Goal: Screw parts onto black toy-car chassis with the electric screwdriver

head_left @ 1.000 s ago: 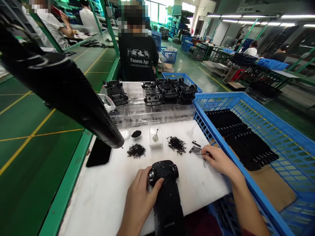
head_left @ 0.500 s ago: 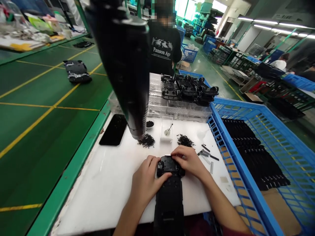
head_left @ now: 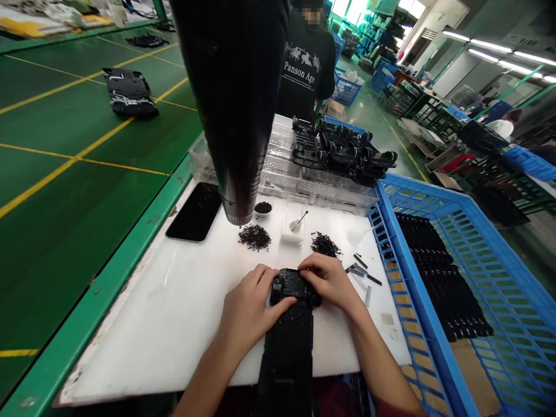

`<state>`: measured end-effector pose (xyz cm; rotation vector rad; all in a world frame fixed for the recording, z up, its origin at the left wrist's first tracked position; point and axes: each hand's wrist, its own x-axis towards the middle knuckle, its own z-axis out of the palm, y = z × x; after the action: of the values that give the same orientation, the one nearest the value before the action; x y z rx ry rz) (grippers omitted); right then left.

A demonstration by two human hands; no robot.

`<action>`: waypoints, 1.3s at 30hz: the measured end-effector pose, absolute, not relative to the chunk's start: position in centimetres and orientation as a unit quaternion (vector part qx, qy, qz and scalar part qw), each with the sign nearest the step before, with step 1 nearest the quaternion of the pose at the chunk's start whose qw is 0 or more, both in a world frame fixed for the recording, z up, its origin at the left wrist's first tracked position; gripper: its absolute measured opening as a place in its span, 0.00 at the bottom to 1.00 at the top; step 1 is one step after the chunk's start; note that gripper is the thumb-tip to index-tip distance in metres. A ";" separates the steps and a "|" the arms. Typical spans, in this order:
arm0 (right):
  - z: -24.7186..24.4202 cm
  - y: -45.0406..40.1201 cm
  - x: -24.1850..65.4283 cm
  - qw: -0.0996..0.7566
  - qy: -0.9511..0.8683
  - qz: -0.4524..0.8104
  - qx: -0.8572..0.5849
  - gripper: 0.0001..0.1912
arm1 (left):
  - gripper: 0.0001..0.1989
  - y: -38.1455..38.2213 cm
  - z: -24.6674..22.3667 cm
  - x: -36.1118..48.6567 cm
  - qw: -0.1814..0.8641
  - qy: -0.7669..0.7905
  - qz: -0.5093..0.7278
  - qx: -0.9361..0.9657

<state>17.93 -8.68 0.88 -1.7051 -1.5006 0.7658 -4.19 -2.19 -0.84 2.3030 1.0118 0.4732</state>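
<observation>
A long black toy car chassis [head_left: 287, 339] lies with its far end on the white worktop, its near end reaching past the table edge towards me. My left hand [head_left: 248, 307] is closed around its far left corner, thumb laid across the top. At the far right corner my right hand [head_left: 326, 279] is closed, thumb and fingertips pinching the edge. Whether a small part is between those fingertips is hidden. Beyond the hands are two piles of black screws, one at left [head_left: 255, 237] and one at right [head_left: 325, 244]. Small metal and black strips [head_left: 359, 271] lie beside my right hand.
A black cylindrical tool [head_left: 237, 116] hangs close in front. A phone [head_left: 195, 212], a screw bowl [head_left: 263, 208] and a clear tray [head_left: 294, 229] lie behind the hands. Stacked chassis [head_left: 341, 147] rest on plastic boxes. At right stands a blue crate [head_left: 434, 324]; a person [head_left: 304, 69] sits ahead.
The view has shifted slightly, so the worktop things appear a little higher and the chassis further left. Both hands keep nearly the same hold on the chassis's far end.
</observation>
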 end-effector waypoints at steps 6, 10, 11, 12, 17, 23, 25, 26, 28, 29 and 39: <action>0.8 -8.7 18.0 0.356 -0.574 0.304 -0.672 0.10 | 0.19 -2.2 -0.7 -4.1 0.283 0.381 0.173 0.863; 0.8 -8.7 17.8 0.360 -0.574 0.312 -0.666 0.18 | 0.19 -2.2 -0.6 -4.1 0.286 0.382 0.173 0.862; 0.9 -8.6 17.7 0.359 -0.576 0.311 -0.665 0.19 | 0.18 -2.2 -0.6 -4.1 0.287 0.382 0.174 0.861; 1.0 -8.6 17.6 0.358 -0.577 0.309 -0.666 0.19 | 0.18 -2.2 -0.6 -4.1 0.289 0.381 0.174 0.861; 1.5 -8.1 17.2 0.348 -0.572 0.309 -0.675 0.16 | 0.19 -2.1 -0.5 -4.2 0.299 0.381 0.169 0.859; 1.2 -7.4 17.2 0.347 -0.542 0.322 -0.695 0.13 | 0.19 -2.2 -0.3 -4.2 0.316 0.387 0.153 0.852; 1.0 -7.4 17.2 0.345 -0.543 0.322 -0.695 0.12 | 0.19 -2.2 -0.3 -4.3 0.320 0.387 0.151 0.852; 0.9 -7.3 17.1 0.344 -0.544 0.325 -0.692 0.13 | 0.19 -2.2 -0.3 -4.3 0.321 0.387 0.150 0.852; 0.8 -7.4 17.1 0.342 -0.549 0.331 -0.687 0.14 | 0.18 -2.2 -0.3 -4.3 0.322 0.387 0.149 0.851; 0.8 -7.4 17.1 0.340 -0.552 0.334 -0.684 0.14 | 0.18 -2.3 -0.3 -4.3 0.322 0.388 0.149 0.851; 1.5 -7.0 17.7 0.317 -0.580 0.335 -0.671 0.15 | 0.18 -2.3 -0.6 -4.4 0.328 0.386 0.159 0.847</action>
<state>17.67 -6.97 1.45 -1.7678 -1.5276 0.8823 -4.36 -2.28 -0.58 2.2189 1.0101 0.4174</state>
